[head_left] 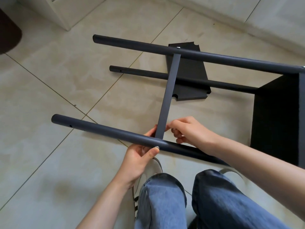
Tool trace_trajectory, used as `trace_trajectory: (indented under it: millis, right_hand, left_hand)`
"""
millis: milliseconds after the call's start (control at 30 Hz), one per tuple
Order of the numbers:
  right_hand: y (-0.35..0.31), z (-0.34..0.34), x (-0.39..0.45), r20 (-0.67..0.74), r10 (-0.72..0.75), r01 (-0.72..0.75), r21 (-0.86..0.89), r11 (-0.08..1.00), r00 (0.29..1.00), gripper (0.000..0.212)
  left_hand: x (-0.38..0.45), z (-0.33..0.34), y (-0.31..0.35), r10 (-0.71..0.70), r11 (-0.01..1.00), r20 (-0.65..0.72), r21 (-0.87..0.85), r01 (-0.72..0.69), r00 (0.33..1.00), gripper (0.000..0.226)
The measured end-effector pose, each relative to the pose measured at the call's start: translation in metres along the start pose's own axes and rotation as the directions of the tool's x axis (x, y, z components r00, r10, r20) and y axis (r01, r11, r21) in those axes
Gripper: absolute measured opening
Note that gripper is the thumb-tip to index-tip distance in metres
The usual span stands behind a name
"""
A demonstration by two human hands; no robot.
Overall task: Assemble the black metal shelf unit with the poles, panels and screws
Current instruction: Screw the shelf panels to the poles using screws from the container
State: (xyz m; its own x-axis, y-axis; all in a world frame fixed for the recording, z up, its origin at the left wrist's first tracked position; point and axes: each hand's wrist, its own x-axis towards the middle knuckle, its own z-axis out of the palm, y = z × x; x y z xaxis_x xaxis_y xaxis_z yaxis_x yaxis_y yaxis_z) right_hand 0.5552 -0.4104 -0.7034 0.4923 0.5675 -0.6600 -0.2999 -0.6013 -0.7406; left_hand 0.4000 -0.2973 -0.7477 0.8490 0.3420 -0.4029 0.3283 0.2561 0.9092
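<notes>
The black shelf unit lies on its side on the tiled floor. Its near pole (99, 129) runs from lower left toward a mounted black panel (277, 116) at the right. A flat crossbar (170, 93) spans from the near pole to the far pole (206, 55). My left hand (142, 156) grips the near pole, thumb beside a silver screw (156, 147). My right hand (188, 131) pinches the crossbar's lower end where it meets the pole. A third pole (148, 75) lies lower behind. A loose black panel (189, 80) lies flat on the floor.
My knees in blue jeans (181, 204) and a white shoe (153, 169) sit just under the near pole. A white cabinet corner (66, 17) stands at the upper left, with a dark object (8, 30) at the far left edge.
</notes>
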Motion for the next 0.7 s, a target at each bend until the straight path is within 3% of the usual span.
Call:
trace_trajectory:
  millis: [67, 200, 567, 700]
  right_hand:
    - [-0.003, 0.006, -0.001, 0.049, -0.019, 0.02, -0.036, 0.999, 0.999, 0.037]
    - [-0.004, 0.012, 0.001, 0.044, -0.137, 0.144, -0.317, 0.938, 0.99, 0.05]
    - [-0.003, 0.0, 0.012, 0.134, -0.138, 0.166, -0.229, 0.959, 0.981, 0.052]
    - [-0.005, -0.004, 0.014, 0.143, -0.146, 0.186, -0.327, 0.927, 0.979, 0.056]
  left_hand:
    - [0.0, 0.001, 0.001, 0.004, 1.0, -0.005, -0.013, -0.004, 1.0, 0.051]
    - [0.001, 0.002, 0.0, 0.003, 0.999, -0.037, -0.034, -0.004, 0.999, 0.047]
    - [0.005, 0.005, 0.001, -0.016, 0.995, -0.086, -0.097, 0.007, 0.996, 0.044]
    - [0.003, 0.011, 0.004, -0.028, 0.991, -0.131, -0.134, 0.011, 0.991, 0.045]
